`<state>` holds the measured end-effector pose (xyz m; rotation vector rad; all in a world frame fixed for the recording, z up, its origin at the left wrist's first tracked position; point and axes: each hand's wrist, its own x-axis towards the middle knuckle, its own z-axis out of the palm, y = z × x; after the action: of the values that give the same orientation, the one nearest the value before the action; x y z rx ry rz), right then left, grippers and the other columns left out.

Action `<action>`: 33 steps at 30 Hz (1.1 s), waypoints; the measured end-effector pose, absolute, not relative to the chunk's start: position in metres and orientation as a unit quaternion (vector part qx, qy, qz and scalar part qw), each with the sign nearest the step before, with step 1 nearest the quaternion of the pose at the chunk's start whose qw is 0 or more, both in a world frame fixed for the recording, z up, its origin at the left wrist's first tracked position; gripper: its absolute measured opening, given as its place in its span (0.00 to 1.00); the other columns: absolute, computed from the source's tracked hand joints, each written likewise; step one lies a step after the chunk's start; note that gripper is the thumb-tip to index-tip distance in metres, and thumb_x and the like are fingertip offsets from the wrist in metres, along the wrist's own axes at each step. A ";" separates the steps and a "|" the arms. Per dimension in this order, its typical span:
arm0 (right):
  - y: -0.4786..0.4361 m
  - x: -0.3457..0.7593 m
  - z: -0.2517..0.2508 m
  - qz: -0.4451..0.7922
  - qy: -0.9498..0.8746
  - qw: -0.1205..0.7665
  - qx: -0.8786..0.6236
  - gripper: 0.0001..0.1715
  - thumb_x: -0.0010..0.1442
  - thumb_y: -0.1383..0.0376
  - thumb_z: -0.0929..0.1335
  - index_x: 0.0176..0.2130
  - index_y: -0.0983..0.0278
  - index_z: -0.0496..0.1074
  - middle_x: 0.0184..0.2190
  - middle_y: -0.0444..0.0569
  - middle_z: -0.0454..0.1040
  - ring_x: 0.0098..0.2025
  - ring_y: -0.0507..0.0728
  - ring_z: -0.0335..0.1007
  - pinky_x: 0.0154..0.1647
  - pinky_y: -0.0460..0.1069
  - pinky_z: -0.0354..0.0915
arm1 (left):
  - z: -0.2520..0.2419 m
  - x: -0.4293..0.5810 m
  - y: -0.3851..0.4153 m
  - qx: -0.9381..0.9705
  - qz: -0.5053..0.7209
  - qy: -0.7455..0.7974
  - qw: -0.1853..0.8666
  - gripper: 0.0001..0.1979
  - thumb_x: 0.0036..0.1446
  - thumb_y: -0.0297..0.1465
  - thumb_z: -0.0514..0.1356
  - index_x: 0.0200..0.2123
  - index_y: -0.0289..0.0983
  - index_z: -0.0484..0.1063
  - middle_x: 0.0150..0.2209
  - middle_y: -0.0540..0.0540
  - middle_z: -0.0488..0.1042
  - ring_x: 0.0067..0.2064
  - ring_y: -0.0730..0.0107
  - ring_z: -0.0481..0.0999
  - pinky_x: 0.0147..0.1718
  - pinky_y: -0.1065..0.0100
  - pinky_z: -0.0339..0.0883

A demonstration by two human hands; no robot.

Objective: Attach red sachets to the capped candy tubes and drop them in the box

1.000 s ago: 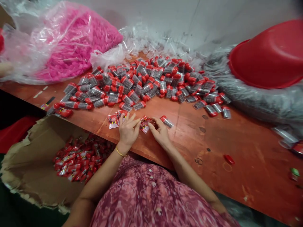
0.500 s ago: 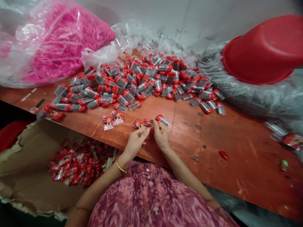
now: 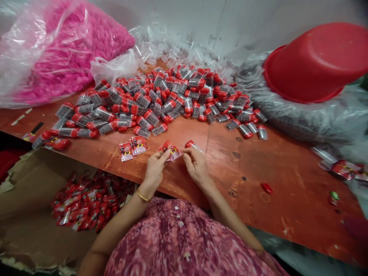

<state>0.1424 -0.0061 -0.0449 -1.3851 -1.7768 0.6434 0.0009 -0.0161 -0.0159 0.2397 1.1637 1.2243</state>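
Note:
My left hand (image 3: 156, 165) pinches a red printed packet (image 3: 171, 150) by its near left side, just above the table (image 3: 218, 168). At the packet's right, my right hand (image 3: 196, 164) has its thumb and fingers curled; whether anything is between them is too small to tell. Just beyond my right hand lies a clear tube with a red cap (image 3: 192, 145), partly hidden by the fingers. Two more flat red packets (image 3: 140, 144) lie overlapping to the left of my left hand.
A heap of red-capped tubes (image 3: 172, 92) covers the middle back. A pink-filled bag (image 3: 71, 50) is at back left, a red tub (image 3: 313, 61) at back right. Below left, a cardboard box (image 3: 31, 203) holds many red packets. A red cap (image 3: 267, 188) lies right.
My left hand has moved left and now grips the packet's edge, with more of the packet showing. The gap between my hands has widened. The whole view has shifted slightly.

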 end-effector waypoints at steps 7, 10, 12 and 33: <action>0.015 0.186 -0.054 0.100 -0.701 0.197 -0.678 0.18 0.57 0.55 0.63 0.37 0.67 0.71 0.37 0.58 0.73 0.39 0.62 0.65 0.38 0.53 0.58 | -0.012 -0.002 -0.005 0.053 0.513 0.497 0.698 0.09 0.43 0.31 0.68 0.27 0.34 0.72 0.25 0.50 0.76 0.24 0.77 0.73 0.24 0.75 0.66; 0.002 0.185 -0.048 0.232 -0.672 0.284 -0.643 0.16 0.57 0.55 0.63 0.34 0.66 0.71 0.27 0.49 0.71 0.29 0.55 0.63 0.30 0.49 0.58 | -0.008 0.000 -0.005 0.034 0.502 0.496 0.707 0.07 0.47 0.31 0.66 0.28 0.35 0.72 0.24 0.50 0.76 0.23 0.76 0.73 0.23 0.74 0.66; -0.012 0.183 -0.038 0.350 -0.627 0.356 -0.599 0.17 0.57 0.54 0.63 0.33 0.65 0.70 0.23 0.45 0.68 0.23 0.52 0.60 0.25 0.46 0.56 | -0.007 0.001 -0.006 0.037 0.499 0.499 0.707 0.08 0.46 0.32 0.66 0.27 0.35 0.72 0.24 0.50 0.75 0.23 0.76 0.72 0.24 0.74 0.66; -0.055 0.177 -0.013 0.506 -0.456 0.471 -0.561 0.11 0.47 0.57 0.70 0.26 0.63 0.69 0.19 0.41 0.66 0.21 0.48 0.58 0.24 0.44 0.57 | -0.005 0.028 -0.020 0.188 0.444 0.507 0.714 0.18 0.41 0.43 0.67 0.23 0.33 0.71 0.20 0.50 0.74 0.21 0.77 0.70 0.20 0.76 0.64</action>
<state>0.1770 -0.0551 -0.0127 -1.3734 -1.1178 1.2396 0.0281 -0.0196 -0.0054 0.4163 1.1225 0.9845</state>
